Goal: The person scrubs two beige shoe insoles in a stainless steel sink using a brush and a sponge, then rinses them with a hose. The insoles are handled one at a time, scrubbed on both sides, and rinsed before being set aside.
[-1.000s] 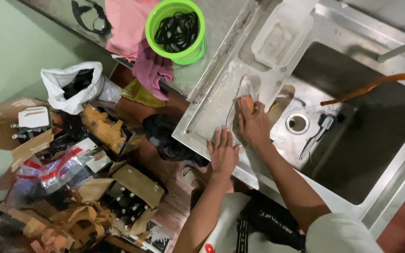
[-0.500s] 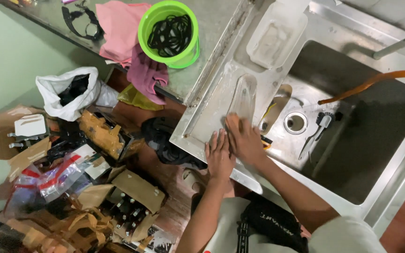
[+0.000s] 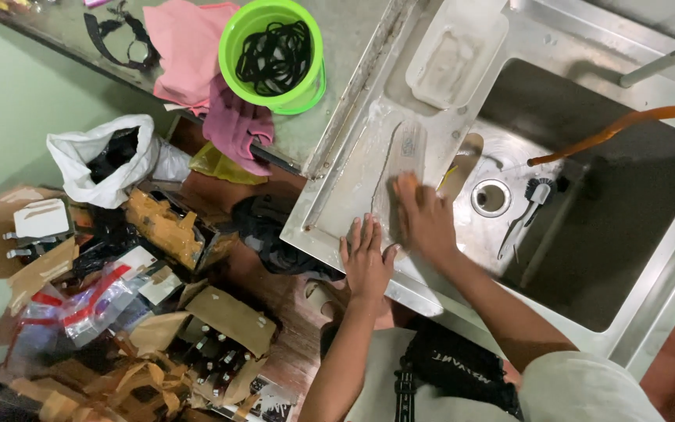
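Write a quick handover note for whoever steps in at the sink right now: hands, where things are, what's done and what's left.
Left hand: flat on the wet drainboard, holding nothing.
Right hand: pressing a small yellowish scrubber on the pale shoe insole lying on the drainboard.
Brush lies in the sink basin by the drain; the orange hose hangs over it.
Done: insole wet and soapy.
Left: probably more scrubbing and a rinse.

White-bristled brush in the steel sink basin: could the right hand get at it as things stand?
Probably yes. The right hand rests on the pale insole on the drainboard, and the white-bristled brush lies beside the drain with nothing covering it or lying between them.
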